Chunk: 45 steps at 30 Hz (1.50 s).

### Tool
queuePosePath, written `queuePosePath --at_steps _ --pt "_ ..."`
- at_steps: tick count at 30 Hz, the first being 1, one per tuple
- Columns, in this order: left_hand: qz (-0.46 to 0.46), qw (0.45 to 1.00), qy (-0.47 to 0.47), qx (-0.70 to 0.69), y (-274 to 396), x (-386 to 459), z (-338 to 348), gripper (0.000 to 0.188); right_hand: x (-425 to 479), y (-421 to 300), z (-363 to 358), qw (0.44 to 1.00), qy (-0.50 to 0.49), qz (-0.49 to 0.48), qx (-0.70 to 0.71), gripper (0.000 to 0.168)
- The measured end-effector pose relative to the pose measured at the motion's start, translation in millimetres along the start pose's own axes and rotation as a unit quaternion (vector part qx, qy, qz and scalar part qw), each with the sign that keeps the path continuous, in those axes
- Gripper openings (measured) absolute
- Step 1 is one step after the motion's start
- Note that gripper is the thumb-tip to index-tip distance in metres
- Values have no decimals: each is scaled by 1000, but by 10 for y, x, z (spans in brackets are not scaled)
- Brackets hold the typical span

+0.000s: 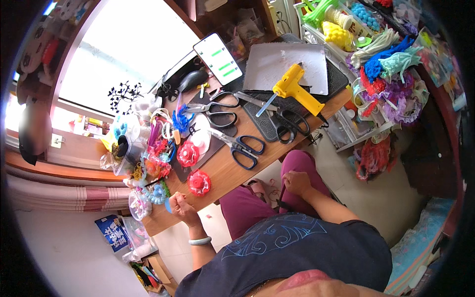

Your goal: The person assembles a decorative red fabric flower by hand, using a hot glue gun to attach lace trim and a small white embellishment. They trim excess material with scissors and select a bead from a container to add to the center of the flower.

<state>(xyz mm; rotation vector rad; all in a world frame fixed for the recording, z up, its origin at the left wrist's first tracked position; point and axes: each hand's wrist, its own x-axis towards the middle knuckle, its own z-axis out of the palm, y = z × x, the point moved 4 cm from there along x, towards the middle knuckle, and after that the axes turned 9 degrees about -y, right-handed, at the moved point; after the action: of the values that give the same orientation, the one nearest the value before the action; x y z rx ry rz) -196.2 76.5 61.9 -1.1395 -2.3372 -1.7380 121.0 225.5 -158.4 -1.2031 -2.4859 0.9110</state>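
Note:
My left hand is at the front left edge of the wooden table, fingers curled, with nothing visible in them. A light blue piece shows beside it, partly hidden; I cannot tell whether they touch. My right hand rests closed on my thigh. Nearest the left hand on the table is a red ruffled flower with a white trim. A similar red flower lies behind it, against a white disc. Scissors with dark blue handles lie to the right of the flowers.
Two black-handled scissors lie farther back. A yellow glue gun rests across a white tray. A lit phone leans behind. Craft trimmings crowd the table's left end. A white rack holds colourful materials at right.

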Motion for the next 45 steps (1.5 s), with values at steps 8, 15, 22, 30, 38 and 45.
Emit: queuePosePath --at_steps 8,15,22,30,38,45 --pt "51 985 -1 162 -69 -12 29 35 -69 102 -122 996 9 -53 64 11" --pt "22 969 18 247 -13 28 97 28 9 15 -142 991 18 -89 101 11" --pt "61 931 10 360 107 53 170 26 15 -43 -216 982 -17 -117 146 11" --pt "125 910 16 394 74 174 228 19 93 -130 -331 970 -146 -156 117 12" --pt "257 881 -16 396 -35 128 589 20 -52 45 -158 974 -69 -176 126 6" --pt "309 918 -113 219 788 133 1879 21 -142 47 -365 972 -9 -179 154 7"
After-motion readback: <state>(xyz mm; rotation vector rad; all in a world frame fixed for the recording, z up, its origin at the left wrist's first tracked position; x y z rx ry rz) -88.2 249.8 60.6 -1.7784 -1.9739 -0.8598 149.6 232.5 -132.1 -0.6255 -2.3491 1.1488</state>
